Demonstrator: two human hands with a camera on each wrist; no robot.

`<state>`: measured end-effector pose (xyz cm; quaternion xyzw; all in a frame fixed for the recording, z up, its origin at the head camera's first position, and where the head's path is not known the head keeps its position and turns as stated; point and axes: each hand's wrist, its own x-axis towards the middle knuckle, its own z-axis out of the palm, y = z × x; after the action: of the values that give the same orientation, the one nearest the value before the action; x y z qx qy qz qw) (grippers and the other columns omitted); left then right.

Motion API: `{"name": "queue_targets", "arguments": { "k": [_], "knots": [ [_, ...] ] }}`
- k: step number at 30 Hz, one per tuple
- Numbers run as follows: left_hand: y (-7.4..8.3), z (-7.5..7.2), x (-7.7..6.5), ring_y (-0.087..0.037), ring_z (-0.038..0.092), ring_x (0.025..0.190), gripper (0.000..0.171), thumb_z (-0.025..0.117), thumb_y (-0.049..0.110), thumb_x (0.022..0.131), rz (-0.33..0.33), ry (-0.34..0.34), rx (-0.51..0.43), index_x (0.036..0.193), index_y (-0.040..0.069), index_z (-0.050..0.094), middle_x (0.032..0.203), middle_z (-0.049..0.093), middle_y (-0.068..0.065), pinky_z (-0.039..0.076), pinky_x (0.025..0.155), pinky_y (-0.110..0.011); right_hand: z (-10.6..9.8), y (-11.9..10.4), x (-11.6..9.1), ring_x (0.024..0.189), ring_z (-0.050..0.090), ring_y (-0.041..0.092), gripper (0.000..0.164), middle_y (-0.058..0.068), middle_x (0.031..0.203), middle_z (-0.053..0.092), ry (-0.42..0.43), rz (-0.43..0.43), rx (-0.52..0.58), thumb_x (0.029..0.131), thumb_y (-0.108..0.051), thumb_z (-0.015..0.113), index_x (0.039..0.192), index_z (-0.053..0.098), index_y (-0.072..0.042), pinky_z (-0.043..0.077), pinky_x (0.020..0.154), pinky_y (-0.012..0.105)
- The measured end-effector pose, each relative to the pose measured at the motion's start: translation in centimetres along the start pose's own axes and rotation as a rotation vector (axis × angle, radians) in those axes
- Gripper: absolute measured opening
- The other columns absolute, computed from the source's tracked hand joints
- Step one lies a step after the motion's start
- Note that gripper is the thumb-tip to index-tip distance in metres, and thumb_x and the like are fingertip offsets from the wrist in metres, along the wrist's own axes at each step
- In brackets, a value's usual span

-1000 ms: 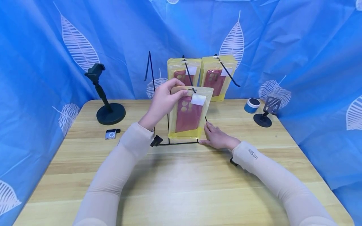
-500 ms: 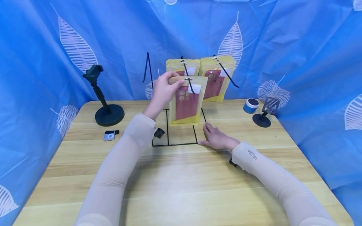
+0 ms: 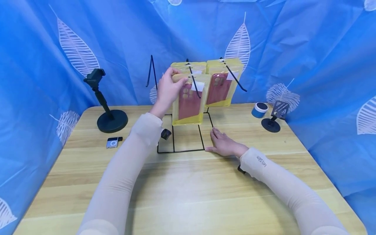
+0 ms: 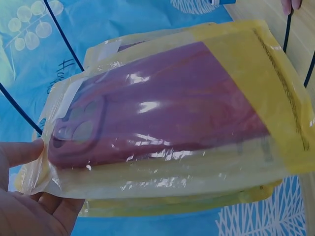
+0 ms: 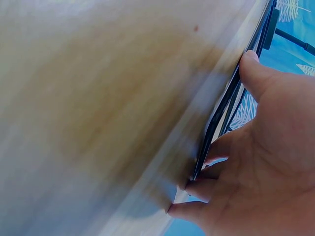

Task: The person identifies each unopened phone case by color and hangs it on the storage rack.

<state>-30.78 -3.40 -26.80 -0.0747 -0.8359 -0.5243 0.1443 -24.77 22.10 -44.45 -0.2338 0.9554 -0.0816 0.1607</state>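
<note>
My left hand pinches the upper left corner of a clear and yellow pouch with a dark red phone case inside and a white label. The pouch hangs on the middle prong of a black wire display rack. In the left wrist view, thumb and fingers hold the pouch's top edge. Close behind it is another pouch, mostly hidden. Beside them, similar pouches hang on the right prong. My right hand rests at the rack base's front right corner, its fingers along the bar.
The left prong carries no pouch. A black phone stand and a small silver device are at left. At right are a blue and white round container and a small black stand. A blue curtain hangs behind.
My left hand has moved back and up with the pouch, sliding it along the middle prong towards the pouch behind. The right hand has stayed at the rack base.
</note>
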Motion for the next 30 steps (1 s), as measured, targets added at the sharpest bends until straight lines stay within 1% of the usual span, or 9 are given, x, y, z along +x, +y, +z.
{"name": "queue_targets", "arguments": {
  "k": [3,6,9,13,14,18,21,27,30],
  "knots": [
    [0.0,0.1,0.3,-0.016,0.050,0.069,0.032,0.068,0.032,0.095,-0.011,0.002,0.000,0.119,0.013,0.057,0.105,0.067,-0.010,0.038,0.058,-0.027,0.1,0.1,0.1,0.154,0.002,0.039,0.093,0.027,0.164,-0.002,-0.002,0.005,0.000,0.100,-0.059,0.044,0.156,0.010,0.007,0.014,0.122,0.059],
    [-0.1,0.3,0.6,-0.016,0.056,0.079,0.034,0.067,0.033,0.095,-0.028,0.003,-0.001,0.121,0.013,0.057,0.114,0.068,-0.008,0.041,0.059,-0.025,0.2,0.2,0.2,0.154,0.001,0.038,0.094,0.025,0.164,-0.004,-0.007,0.011,0.005,0.099,-0.060,0.044,0.156,0.009,0.005,0.013,0.122,0.058],
    [-0.1,0.4,1.0,-0.014,0.053,0.072,0.034,0.067,0.034,0.095,-0.026,0.013,0.006,0.121,0.014,0.058,0.106,0.068,-0.007,0.038,0.056,-0.024,0.4,0.4,0.4,0.154,0.000,0.037,0.095,0.025,0.165,-0.004,-0.009,0.012,0.004,0.099,-0.061,0.044,0.156,0.008,0.005,0.013,0.122,0.057],
    [-0.3,0.5,1.4,-0.013,0.044,0.062,0.034,0.067,0.034,0.095,-0.012,0.032,0.017,0.120,0.013,0.058,0.093,0.065,-0.007,0.033,0.053,-0.026,0.5,0.6,0.5,0.154,-0.001,0.037,0.095,0.025,0.165,-0.005,-0.011,0.011,-0.005,0.099,-0.063,0.042,0.156,0.008,0.005,0.013,0.122,0.057],
    [-0.4,0.5,1.5,-0.013,0.045,0.062,0.034,0.067,0.034,0.095,-0.012,0.035,0.014,0.120,0.013,0.059,0.096,0.066,-0.007,0.034,0.054,-0.026,0.6,0.6,0.5,0.154,-0.001,0.036,0.095,0.025,0.165,-0.005,-0.012,0.011,-0.006,0.099,-0.063,0.042,0.156,0.007,0.004,0.013,0.123,0.057],
    [-0.5,0.6,1.7,-0.012,0.043,0.060,0.034,0.067,0.035,0.095,-0.016,0.036,0.012,0.120,0.014,0.058,0.089,0.062,-0.005,0.033,0.053,-0.026,0.5,0.5,0.4,0.154,0.001,0.038,0.095,0.026,0.164,-0.003,-0.006,0.006,-0.010,0.099,-0.062,0.043,0.156,0.009,0.006,0.014,0.122,0.058],
    [-0.5,0.6,1.8,-0.012,0.042,0.060,0.033,0.067,0.035,0.095,-0.010,0.037,0.014,0.120,0.013,0.058,0.089,0.062,-0.006,0.033,0.052,-0.026,0.5,0.4,0.3,0.154,0.002,0.039,0.094,0.027,0.164,-0.001,0.002,0.002,-0.009,0.099,-0.061,0.044,0.156,0.010,0.007,0.015,0.121,0.060],
    [-0.5,0.6,1.9,-0.013,0.045,0.062,0.034,0.067,0.036,0.095,-0.006,0.046,0.034,0.120,0.014,0.058,0.102,0.069,-0.008,0.033,0.053,-0.026,0.3,0.2,0.2,0.154,0.003,0.039,0.093,0.027,0.164,0.000,0.007,0.001,-0.021,0.099,-0.060,0.044,0.155,0.012,0.008,0.016,0.121,0.059],
    [-0.5,0.6,1.9,-0.014,0.044,0.061,0.034,0.066,0.037,0.096,-0.001,0.048,0.034,0.119,0.014,0.058,0.099,0.068,-0.009,0.033,0.053,-0.027,0.2,0.2,0.2,0.154,0.003,0.039,0.093,0.027,0.164,-0.001,0.004,0.001,-0.022,0.099,-0.060,0.044,0.155,0.012,0.007,0.016,0.121,0.059]
  ]
}}
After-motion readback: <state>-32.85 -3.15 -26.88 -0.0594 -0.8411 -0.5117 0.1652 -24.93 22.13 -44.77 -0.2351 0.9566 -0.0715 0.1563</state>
